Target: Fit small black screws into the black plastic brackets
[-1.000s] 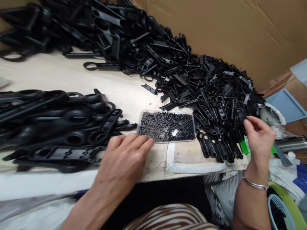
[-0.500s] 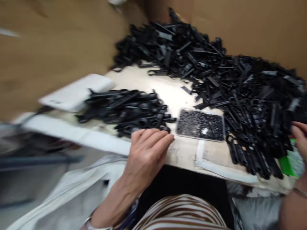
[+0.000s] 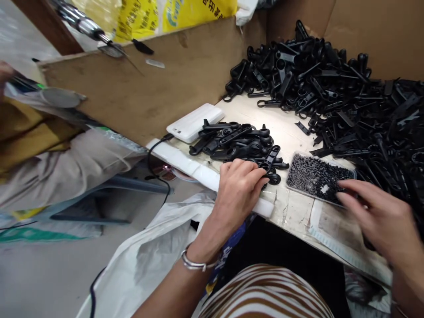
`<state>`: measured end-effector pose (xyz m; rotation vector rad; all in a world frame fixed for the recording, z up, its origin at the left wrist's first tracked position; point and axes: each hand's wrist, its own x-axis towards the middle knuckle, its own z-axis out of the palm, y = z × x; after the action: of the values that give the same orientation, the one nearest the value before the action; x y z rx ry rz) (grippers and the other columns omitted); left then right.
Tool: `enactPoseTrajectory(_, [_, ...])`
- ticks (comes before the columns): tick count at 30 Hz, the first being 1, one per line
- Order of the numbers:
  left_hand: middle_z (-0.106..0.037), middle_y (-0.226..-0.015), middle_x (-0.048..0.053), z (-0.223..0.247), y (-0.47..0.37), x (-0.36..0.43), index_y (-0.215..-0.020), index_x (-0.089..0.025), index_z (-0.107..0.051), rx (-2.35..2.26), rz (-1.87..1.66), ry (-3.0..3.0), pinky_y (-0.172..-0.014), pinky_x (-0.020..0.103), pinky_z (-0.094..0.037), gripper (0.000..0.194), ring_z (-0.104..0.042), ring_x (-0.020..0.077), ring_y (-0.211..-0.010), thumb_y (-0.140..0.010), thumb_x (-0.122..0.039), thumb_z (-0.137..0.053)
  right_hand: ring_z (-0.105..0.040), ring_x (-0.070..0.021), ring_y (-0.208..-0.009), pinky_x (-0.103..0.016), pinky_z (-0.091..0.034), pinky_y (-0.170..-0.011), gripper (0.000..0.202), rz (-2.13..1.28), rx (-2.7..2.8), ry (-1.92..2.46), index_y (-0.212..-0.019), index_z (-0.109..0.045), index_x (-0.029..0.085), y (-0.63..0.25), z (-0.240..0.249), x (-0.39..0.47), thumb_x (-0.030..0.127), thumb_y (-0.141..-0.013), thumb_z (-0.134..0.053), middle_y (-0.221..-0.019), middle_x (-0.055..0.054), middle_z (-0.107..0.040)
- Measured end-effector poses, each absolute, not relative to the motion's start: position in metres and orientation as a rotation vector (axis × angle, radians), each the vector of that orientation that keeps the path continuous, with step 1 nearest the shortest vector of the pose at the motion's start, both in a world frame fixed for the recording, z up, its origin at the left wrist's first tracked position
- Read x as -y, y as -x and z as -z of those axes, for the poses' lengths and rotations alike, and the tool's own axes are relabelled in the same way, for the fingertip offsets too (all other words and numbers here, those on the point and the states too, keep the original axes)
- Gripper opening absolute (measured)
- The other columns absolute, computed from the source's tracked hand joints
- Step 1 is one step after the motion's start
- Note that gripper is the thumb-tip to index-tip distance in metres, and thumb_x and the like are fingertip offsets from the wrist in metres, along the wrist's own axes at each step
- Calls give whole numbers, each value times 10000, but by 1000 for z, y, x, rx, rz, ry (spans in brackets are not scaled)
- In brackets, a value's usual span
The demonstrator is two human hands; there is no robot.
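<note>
Your left hand [image 3: 239,185] rests, fingers together, on the small pile of black handles [image 3: 238,141] at the surface's [image 3: 291,207] near edge. Your right hand [image 3: 380,216] hovers, fingers spread, over the screw tray [image 3: 314,176]. At 12 o'clock lies the white box [image 3: 194,122]; at 2, the big heap [image 3: 347,97] runs out of frame.

A left hand [image 3: 239,187] rests on the worktop's [image 3: 291,132] near edge, fingertips touching a small pile of black plastic parts [image 3: 238,141]. The right hand [image 3: 380,218] reaches over a clear tray of screws [image 3: 316,176].

Silver bangle [image 3: 195,264]; brown-and-white striped garment [image 3: 265,293]
</note>
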<state>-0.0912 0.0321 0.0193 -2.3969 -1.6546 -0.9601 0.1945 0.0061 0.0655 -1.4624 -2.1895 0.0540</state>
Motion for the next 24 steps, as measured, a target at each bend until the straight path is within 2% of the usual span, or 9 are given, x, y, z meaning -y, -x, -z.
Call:
enactPoseTrajectory(2, [-669, -844, 29, -18, 88, -33, -865, -203, -680, 1693, 902, 2383, -752, 372, -354, 54, -539, 211, -809, -890, -219, -635, -641, -227, -1017, -392, -536, -907, 232, -75, 2355, 1379, -1148, -646, 186, -152, -62, -25, 257, -947, -555, -1124, -77, -687])
enactPoseTrajectory(4, [-665, -833, 27, -18, 85, -34, -860, -202, -682, 1715, 877, 2364, -757, 376, -337, 56, -527, 213, -807, -889, -210, -634, -594, -268, -1079, -401, -548, -842, 258, 18, 2473, 1437, -1167, -636, 169, -117, -56, -44, 246, -926, -584, -1191, -101, -650])
enactPoseTrajectory(7, [-656, -812, 27, -19, 83, -36, -855, -197, -684, 1721, 855, 2349, -757, 381, -317, 83, -514, 218, -805, -901, -208, -615, -555, -313, -1083, -438, -535, -842, 237, 67, 2582, 1572, -1108, -662, 136, -89, -48, -68, 240, -902, -607, -1230, -137, -611])
enactPoseTrajectory(12, [-646, -813, 37, -17, 84, -39, -838, -194, -685, 1751, 878, 2365, -765, 392, -317, 129, -515, 221, -816, -919, -223, -590, -539, -300, -1079, -454, -499, -902, 152, -50, 2613, 1517, -946, -702, 143, -88, -41, -87, 225, -904, -581, -1219, -129, -602])
enactPoseTrajectory(18, [-638, -873, 58, -17, 95, -37, -829, -175, -669, 1735, 972, 2506, -765, 383, -389, 168, -538, 223, -859, -937, -200, -542, -538, -290, -1080, -459, -491, -911, 165, -132, 2551, 1301, -949, -703, 169, -92, -46, -75, 244, -923, -559, -1172, -130, -610])
enactPoseTrajectory(22, [-640, -1055, 81, -17, 110, -40, -893, -167, -654, 1630, 1092, 2760, -846, 335, -481, 191, -592, 196, -988, -962, -191, -477, -534, -298, -1111, -469, -491, -908, 179, -148, 2492, 1300, -992, -689, 176, -88, -47, -53, 214, -933, -524, -1205, -131, -609])
enactPoseTrajectory(24, [-637, -1163, 97, -16, 116, -43, -905, -157, -648, 1590, 1153, 2828, -915, 314, -498, 195, -612, 187, -1066, -967, -195, -467, -523, -298, -1153, -469, -481, -937, 221, -161, 2460, 1308, -1103, -658, 177, -88, -44, -41, 199, -938, -513, -1263, -134, -590])
